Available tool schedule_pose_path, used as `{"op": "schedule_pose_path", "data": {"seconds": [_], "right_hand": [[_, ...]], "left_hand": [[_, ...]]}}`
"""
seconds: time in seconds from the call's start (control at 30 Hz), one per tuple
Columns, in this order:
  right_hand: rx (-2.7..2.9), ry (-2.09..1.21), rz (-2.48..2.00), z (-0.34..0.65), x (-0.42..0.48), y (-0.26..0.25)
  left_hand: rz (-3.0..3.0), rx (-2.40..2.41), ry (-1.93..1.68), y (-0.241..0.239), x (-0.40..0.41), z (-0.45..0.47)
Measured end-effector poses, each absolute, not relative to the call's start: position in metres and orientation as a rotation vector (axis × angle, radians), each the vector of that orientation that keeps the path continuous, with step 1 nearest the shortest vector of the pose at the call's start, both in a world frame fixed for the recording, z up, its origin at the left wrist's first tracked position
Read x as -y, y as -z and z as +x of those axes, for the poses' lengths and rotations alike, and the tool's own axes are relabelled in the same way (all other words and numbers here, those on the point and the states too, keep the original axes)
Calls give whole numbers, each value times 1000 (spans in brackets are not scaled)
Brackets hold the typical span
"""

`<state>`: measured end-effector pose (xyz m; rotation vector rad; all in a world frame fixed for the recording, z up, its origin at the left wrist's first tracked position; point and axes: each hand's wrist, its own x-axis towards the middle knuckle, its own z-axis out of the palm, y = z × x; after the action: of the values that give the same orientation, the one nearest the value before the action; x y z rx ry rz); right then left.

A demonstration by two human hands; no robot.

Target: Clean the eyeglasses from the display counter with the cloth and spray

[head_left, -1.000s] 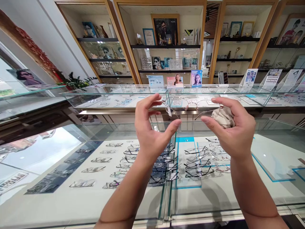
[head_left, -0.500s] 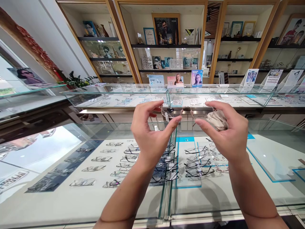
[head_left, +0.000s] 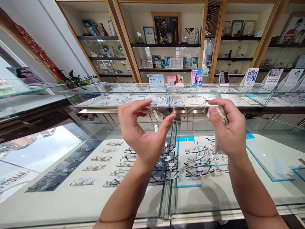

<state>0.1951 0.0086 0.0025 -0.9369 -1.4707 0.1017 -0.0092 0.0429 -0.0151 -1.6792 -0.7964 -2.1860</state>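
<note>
A pair of thin-rimmed eyeglasses [head_left: 194,105] with clear lenses is held up over the glass counter, between my two hands. My left hand [head_left: 144,130] pinches the left side of the eyeglasses, with the index finger on the upper rim and the thumb low near the bridge. A pale, crumpled cloth [head_left: 223,114] is tucked in my right hand [head_left: 230,127], partly hidden by the fingers, with a fold hanging below. The right index fingertip meets the outer right edge of the frame, and the right thumb lies close by.
Below the hands, a glass display case [head_left: 133,202] contains rows of eyeglass frames [head_left: 200,171] on white, dark and blue-edged boards. Farther off stands a second glass counter [head_left: 114,92] with small signs [head_left: 197,78] on top. Wooden shelves [head_left: 166,45] line the back wall.
The eyeglasses have shifted left and slightly up, and my left hand has moved left with them. My right thumb has come off the lower lens, up toward the index finger and cloth.
</note>
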Motion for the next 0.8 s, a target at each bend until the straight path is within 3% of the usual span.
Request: {"op": "schedule_pose_path", "data": {"seconds": [0.37,0.8], "right_hand": [[1413,-47,-888,190,-3,-3],[1385,-55,-914,189,-9,1]], "left_hand": [[-1879,903,2482,17,-52,-8],[-1755,897,2209,17,-45,-6]]}}
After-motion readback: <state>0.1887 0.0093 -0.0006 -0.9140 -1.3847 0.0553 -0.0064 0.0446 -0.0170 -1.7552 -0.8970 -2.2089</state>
